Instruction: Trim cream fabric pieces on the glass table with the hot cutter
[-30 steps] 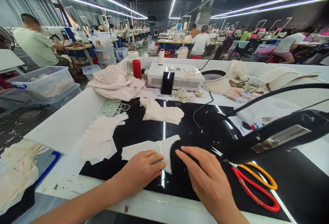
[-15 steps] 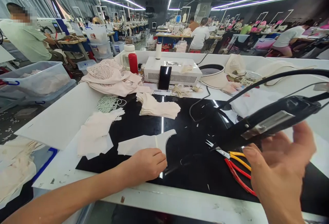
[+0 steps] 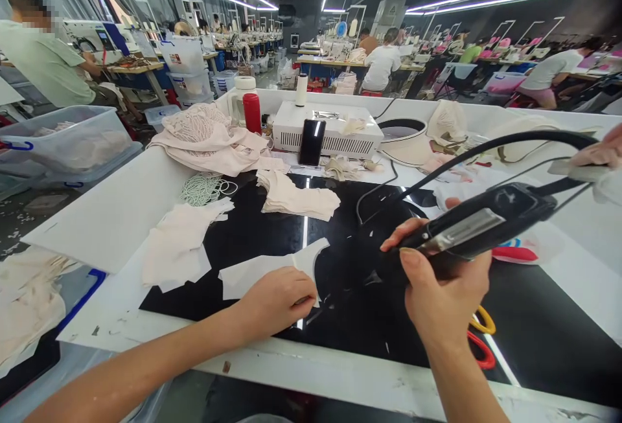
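My right hand [image 3: 444, 293] is closed round a black corded hand tool [image 3: 473, 225] with a strip of silvery tape on its side. The tool's tip, pointing left, is hard to make out against the black board [image 3: 359, 319]. On the board lies a flat cream fabric piece [image 3: 262, 271]. My left hand [image 3: 282, 297] rests on its right end, fingers curled and pressed together. Partly behind my right wrist show the yellow and red handles of a pair of pliers [image 3: 481, 348].
Stacked fabric pieces [image 3: 296, 196] and more cut pieces [image 3: 177, 245] lie beyond and left. Pale green cord [image 3: 207, 190] is coiled nearby. A phone [image 3: 311, 141] leans on a white box [image 3: 335, 122]. A black cable [image 3: 466, 157] arches over the right side. A person [image 3: 43, 60] sits far left.
My right hand has swung left with the black tool, its fingers now wrapped round it. The pliers now lie mostly hidden behind that wrist. My left hand has barely moved on the fabric piece.
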The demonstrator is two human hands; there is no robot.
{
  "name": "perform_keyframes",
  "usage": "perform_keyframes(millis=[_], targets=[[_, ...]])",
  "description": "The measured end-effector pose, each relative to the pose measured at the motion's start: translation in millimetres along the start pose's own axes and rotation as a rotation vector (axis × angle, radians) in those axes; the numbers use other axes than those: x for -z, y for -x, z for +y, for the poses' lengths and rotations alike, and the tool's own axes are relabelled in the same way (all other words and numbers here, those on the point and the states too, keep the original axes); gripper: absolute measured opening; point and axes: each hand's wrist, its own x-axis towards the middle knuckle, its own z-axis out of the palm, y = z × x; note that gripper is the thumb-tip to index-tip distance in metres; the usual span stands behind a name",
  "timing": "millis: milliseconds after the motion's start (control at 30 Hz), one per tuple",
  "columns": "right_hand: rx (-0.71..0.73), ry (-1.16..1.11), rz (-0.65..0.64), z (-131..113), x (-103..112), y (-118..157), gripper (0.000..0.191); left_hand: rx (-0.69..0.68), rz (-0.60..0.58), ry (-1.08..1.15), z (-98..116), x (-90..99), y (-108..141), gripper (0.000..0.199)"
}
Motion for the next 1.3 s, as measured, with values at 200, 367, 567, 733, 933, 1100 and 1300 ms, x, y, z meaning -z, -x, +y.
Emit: perform_keyframes(millis=[200, 367, 567, 733, 933, 1100, 1300], targets=[[-0.04, -0.172, -0.158, 1, -18, 35, 0.053, 0.008, 0.03, 0.107, 6, -8.7, -2, 0.013], [-0.017, -0.285, -0.055, -2, -31, 43, 0.053, 0.017, 0.041, 0.105, 9, -8.9, -2, 0.011], [-0.031, -0.3, -0.051, 1, -38, 41, 0.05, 0.011, 0.058, 0.103, 11, -9.3, -4, 0.01], [-0.023, -0.279, -0.068, 5, -39, 45, 0.051, 0.004, 0.063, 0.116, 12, -9.8, -4, 0.011], [-0.033, -0.288, -0.092, 7, -36, 48, 0.049, 0.004, 0.07, 0.108, 13, -9.6, -4, 0.011], [-0.022, -0.258, -0.105, 6, -35, 51, 0.049, -0.01, 0.035, 0.14, 15, -6.7, -1, 0.011], [-0.019, -0.254, -0.122, 3, -34, 55, 0.048, 0.007, 0.059, 0.173, 15, -2.6, 3, 0.015]])
